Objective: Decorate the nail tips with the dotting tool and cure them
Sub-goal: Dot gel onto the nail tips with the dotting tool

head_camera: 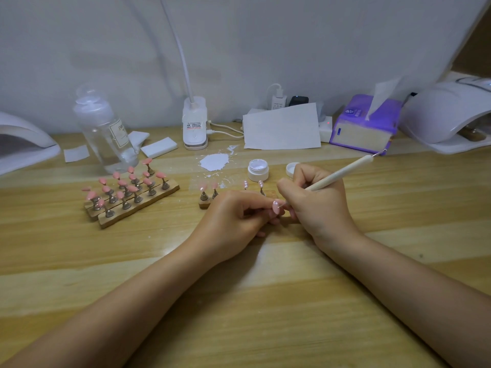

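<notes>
The left hand [233,219] pinches one pink oval nail tip [276,207] between its curled fingers, just above the pale wooden worktop [265,301]. The right hand [316,200] grips one cream-handled dotting tool [342,172] like a pen; its fine point touches the held tip, which carries white dots. Just behind the hands stands a short wooden holder strip [206,202] with four pink tips on metal stands, two plain at its left and two with white dots at its right. To the left lie the longer wooden holder strips [138,205], side by side, crowded with plain pink tips; their exact number is hard to count. Behind the short strip sit one small open white jar [258,170], its white lid [292,170] just beside it, and one patch of white powder [214,162]. There are two white curing lamps, one at the left edge [24,144] and one at the right [449,118]. One clear plastic bottle [106,131], one purple tissue pack [364,126] and one white sheet of paper [281,127] stand farther back
</notes>
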`<action>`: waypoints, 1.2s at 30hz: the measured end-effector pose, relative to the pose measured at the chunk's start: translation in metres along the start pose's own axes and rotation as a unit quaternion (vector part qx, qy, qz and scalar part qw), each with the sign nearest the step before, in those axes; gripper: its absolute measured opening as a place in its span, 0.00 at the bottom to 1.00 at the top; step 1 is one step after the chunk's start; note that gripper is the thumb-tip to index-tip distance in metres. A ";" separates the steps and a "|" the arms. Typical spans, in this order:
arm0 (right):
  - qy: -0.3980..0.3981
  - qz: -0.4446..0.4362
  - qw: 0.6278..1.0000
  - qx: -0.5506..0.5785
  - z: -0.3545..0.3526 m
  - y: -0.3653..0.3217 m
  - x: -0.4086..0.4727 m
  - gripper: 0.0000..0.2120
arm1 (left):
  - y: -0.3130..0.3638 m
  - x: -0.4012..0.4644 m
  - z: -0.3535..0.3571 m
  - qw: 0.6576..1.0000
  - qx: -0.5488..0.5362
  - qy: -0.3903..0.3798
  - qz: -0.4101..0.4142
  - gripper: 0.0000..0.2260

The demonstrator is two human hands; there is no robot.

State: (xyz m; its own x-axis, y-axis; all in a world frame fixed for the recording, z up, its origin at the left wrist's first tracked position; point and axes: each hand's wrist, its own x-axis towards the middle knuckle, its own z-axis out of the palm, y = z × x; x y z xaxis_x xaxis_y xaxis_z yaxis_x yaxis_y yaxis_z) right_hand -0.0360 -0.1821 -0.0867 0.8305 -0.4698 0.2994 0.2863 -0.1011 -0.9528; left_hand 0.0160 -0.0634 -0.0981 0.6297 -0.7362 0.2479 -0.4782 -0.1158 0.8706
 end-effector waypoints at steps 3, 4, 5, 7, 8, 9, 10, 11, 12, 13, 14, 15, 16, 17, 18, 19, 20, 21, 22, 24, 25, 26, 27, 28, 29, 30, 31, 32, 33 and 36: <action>-0.001 0.004 1.000 0.005 0.000 0.001 0.000 0.20 | 0.000 0.000 0.000 1.000 0.003 0.000 0.006 0.08; 0.000 0.004 1.000 0.002 0.000 0.001 0.000 0.20 | 0.000 0.000 0.000 1.000 0.003 0.001 0.008 0.08; 0.001 0.003 1.000 -0.001 -0.001 0.002 0.000 0.20 | -0.001 0.000 0.000 1.000 0.003 0.002 0.008 0.08; 0.002 0.001 1.000 -0.001 -0.001 0.002 0.000 0.20 | -0.001 0.000 0.000 1.000 0.002 0.004 0.004 0.08; 0.000 0.001 1.000 0.003 -0.001 0.002 0.000 0.20 | -0.001 0.000 0.000 1.000 0.002 0.005 0.003 0.08; -0.002 0.002 1.000 0.007 0.000 0.001 0.000 0.20 | -0.001 0.000 0.001 1.000 0.002 0.007 0.002 0.08; -0.005 0.002 1.000 0.010 0.000 0.001 0.000 0.20 | -0.001 0.000 0.001 1.000 0.002 0.007 0.001 0.09; -0.007 0.002 1.000 0.013 0.000 0.001 0.000 0.20 | -0.001 0.001 0.000 1.000 0.002 0.007 0.002 0.10; -0.007 0.002 1.000 0.015 0.000 0.001 0.000 0.20 | -0.002 0.001 0.000 1.000 0.002 0.006 0.002 0.11; -0.006 0.001 1.000 0.014 0.000 0.001 0.000 0.20 | -0.002 0.001 0.000 1.000 0.002 0.006 0.001 0.11; -0.005 0.000 1.000 0.012 0.000 0.001 0.000 0.20 | -0.002 0.001 0.000 1.000 0.003 0.006 0.000 0.11; -0.003 0.000 1.000 0.012 0.000 0.002 0.000 0.20 | -0.002 0.001 0.000 1.000 0.004 0.006 -0.001 0.10; -0.002 0.002 1.000 0.016 0.000 0.002 0.000 0.20 | -0.002 0.001 0.001 1.000 0.005 0.007 -0.001 0.10; -0.002 0.003 1.000 0.020 0.000 0.002 0.000 0.20 | -0.002 0.001 0.001 1.000 0.006 0.008 -0.002 0.09; -0.004 0.003 1.000 0.021 -0.001 0.002 0.000 0.20 | -0.002 0.001 0.001 1.000 0.005 0.008 -0.001 0.09; -0.005 0.001 1.000 0.018 0.000 0.002 0.000 0.19 | -0.001 0.001 0.001 1.000 0.003 0.007 0.000 0.10; -0.005 -0.002 1.000 0.013 -0.001 0.002 0.000 0.19 | -0.001 0.001 0.001 1.000 0.001 0.008 0.001 0.11; -0.003 -0.004 1.000 0.010 -0.001 0.003 0.000 0.19 | -0.001 0.001 0.001 1.000 0.000 0.009 0.002 0.11; -0.001 -0.004 1.000 0.010 -0.001 0.003 0.000 0.19 | -0.001 0.001 0.001 1.000 0.000 0.010 0.002 0.11; 0.003 0.000 1.000 0.013 -0.001 0.004 0.001 0.20 | -0.001 0.001 0.001 1.000 0.001 0.011 0.000 0.09; 0.003 0.001 1.000 0.015 -0.001 0.005 0.001 0.20 | -0.002 0.001 0.001 1.000 0.001 0.011 -0.002 0.08; 0.004 -0.001 1.000 0.014 -0.001 0.005 0.001 0.19 | -0.002 0.001 0.001 1.000 0.000 0.012 -0.003 0.08; 0.006 -0.004 1.000 0.009 -0.001 0.006 0.001 0.19 | -0.001 0.001 0.001 1.000 -0.002 0.012 -0.002 0.09; 0.009 -0.008 1.000 0.001 -0.002 0.007 0.001 0.19 | -0.001 0.001 0.001 1.000 -0.004 0.012 -0.002 0.10; 0.013 -0.010 1.000 -0.003 -0.002 0.007 0.002 0.19 | -0.001 0.001 0.001 1.000 -0.006 0.013 -0.002 0.10; 0.016 -0.009 1.000 -0.003 -0.002 0.008 0.002 0.19 | -0.001 0.001 0.001 1.000 -0.006 0.013 -0.002 0.10; 0.021 -0.007 1.000 0.002 -0.002 0.008 0.002 0.20 | -0.001 0.001 0.001 1.000 -0.006 0.013 -0.003 0.10; 0.028 -0.005 1.000 0.009 -0.002 0.009 0.003 0.20 | 0.000 0.001 0.001 1.000 -0.006 0.013 -0.004 0.10; 0.038 -0.006 0.999 0.015 -0.002 0.009 0.003 0.20 | 0.000 0.001 0.001 1.000 -0.007 0.013 -0.005 0.10; 0.080 -0.008 0.996 0.035 -0.003 0.008 0.005 0.21 | 0.000 0.000 0.002 1.000 -0.001 0.014 -0.013 0.11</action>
State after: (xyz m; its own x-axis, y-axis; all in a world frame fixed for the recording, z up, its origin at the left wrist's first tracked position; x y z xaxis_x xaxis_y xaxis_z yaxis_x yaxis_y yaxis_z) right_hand -0.0308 -0.1885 -0.0932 0.7405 -0.6031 0.2965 0.3355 -0.0506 -0.9407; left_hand 0.0156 -0.0647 -0.0990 0.6584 -0.7145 0.2368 -0.4599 -0.1328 0.8780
